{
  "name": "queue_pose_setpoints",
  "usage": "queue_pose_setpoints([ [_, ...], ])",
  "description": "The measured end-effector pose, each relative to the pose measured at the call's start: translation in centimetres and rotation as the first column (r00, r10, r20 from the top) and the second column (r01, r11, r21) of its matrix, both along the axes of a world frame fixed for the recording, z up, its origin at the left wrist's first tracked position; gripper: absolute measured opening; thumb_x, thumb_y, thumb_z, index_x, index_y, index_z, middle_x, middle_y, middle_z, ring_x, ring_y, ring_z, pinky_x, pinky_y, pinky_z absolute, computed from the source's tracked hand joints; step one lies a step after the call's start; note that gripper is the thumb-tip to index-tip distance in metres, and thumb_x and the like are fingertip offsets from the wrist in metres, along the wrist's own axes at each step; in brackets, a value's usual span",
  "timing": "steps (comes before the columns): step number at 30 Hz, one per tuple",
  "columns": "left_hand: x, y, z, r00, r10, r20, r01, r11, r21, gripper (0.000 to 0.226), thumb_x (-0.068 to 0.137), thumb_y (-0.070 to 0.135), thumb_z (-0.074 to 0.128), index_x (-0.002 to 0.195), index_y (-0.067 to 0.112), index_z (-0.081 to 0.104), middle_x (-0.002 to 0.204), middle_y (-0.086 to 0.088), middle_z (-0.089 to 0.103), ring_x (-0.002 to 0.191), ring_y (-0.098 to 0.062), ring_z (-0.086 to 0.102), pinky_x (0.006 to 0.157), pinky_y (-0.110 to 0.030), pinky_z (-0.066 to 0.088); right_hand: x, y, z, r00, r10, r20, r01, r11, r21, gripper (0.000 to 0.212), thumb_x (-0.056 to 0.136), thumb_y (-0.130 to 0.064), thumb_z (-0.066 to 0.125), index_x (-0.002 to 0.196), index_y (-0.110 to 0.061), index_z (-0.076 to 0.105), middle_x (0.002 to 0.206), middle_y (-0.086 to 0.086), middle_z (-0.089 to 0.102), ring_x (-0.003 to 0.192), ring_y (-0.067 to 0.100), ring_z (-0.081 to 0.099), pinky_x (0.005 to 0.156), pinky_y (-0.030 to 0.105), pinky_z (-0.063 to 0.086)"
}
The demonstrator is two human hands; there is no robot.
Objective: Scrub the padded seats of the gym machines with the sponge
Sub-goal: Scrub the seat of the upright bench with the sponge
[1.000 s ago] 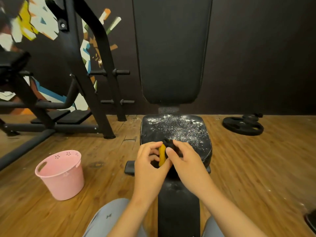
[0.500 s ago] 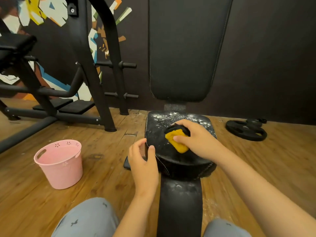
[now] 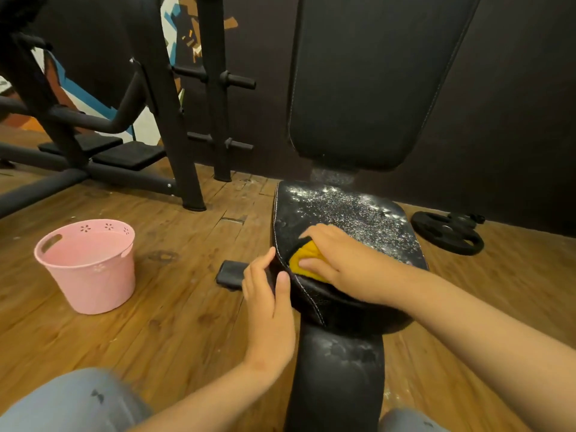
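A black padded seat (image 3: 352,213) of a gym bench sits low in front of me, its far half speckled with white powder. My right hand (image 3: 346,263) presses a yellow sponge (image 3: 304,260) with a dark scrub side onto the seat's near left part, fingers laid over it and the thumb along its near edge. My left hand (image 3: 268,294) grips the seat's left front edge, thumb on top. The tall black backrest (image 3: 371,79) rises behind the seat.
A pink plastic bucket (image 3: 90,266) stands on the wooden floor to the left. A black machine frame (image 3: 174,126) with pegs fills the back left. A weight plate (image 3: 448,233) lies on the floor at right. My knees are at the bottom edge.
My right hand carried the sponge from between both hands onto the seat and slid it toward the seat's left edge. My left hand went to the seat's left front edge.
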State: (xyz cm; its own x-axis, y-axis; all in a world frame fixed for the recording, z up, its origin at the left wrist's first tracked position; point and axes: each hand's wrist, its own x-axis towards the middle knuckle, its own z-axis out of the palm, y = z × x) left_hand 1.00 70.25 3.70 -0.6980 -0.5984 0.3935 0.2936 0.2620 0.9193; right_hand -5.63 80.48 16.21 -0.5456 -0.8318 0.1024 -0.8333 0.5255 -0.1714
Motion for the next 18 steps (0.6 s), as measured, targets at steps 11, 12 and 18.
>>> queue_pose_setpoints([
  [11, -0.9, -1.6, 2.2, 0.978, -0.198, 0.07, 0.155, 0.906, 0.394, 0.019, 0.098, 0.038, 0.046, 0.115, 0.031, 0.048, 0.116, 0.005, 0.052, 0.102, -0.005, 0.055, 0.088, -0.026, 0.044, -0.9, 0.3, 0.4, 0.993, 0.077, 0.091, -0.084, 0.994, 0.075, 0.036, 0.096, -0.04, 0.048, 0.126, -0.021, 0.043, 0.109, -0.013, 0.043, 0.1, -0.001, 0.037, 0.084, 0.011, 0.033],
  [12, -0.9, -1.4, 2.3, 0.973, -0.221, 0.064, 0.174, 0.889, 0.423, 0.014, 0.099, 0.038, 0.042, 0.112, 0.034, 0.046, 0.112, 0.008, 0.054, 0.101, -0.007, 0.055, 0.087, -0.026, 0.044, -1.1, 0.3, 0.4, 0.993, 0.084, 0.082, -0.09, 0.993, 0.079, 0.035, 0.096, -0.041, 0.048, 0.125, -0.021, 0.043, 0.11, -0.012, 0.044, 0.101, 0.0, 0.038, 0.087, 0.015, 0.035],
  [18, -1.3, -0.6, 3.2, 0.981, -0.182, 0.073, 0.131, 0.886, 0.444, 0.009, 0.103, 0.034, 0.035, 0.107, 0.031, 0.043, 0.097, 0.014, 0.052, 0.08, 0.011, 0.052, 0.068, -0.01, 0.039, -5.7, -5.4, 0.1, 0.999, -0.011, -0.031, 0.012, 0.999, 0.038, 0.032, 0.096, -0.036, 0.052, 0.113, -0.009, 0.048, 0.109, 0.004, 0.05, 0.102, 0.018, 0.045, 0.084, 0.031, 0.037],
])
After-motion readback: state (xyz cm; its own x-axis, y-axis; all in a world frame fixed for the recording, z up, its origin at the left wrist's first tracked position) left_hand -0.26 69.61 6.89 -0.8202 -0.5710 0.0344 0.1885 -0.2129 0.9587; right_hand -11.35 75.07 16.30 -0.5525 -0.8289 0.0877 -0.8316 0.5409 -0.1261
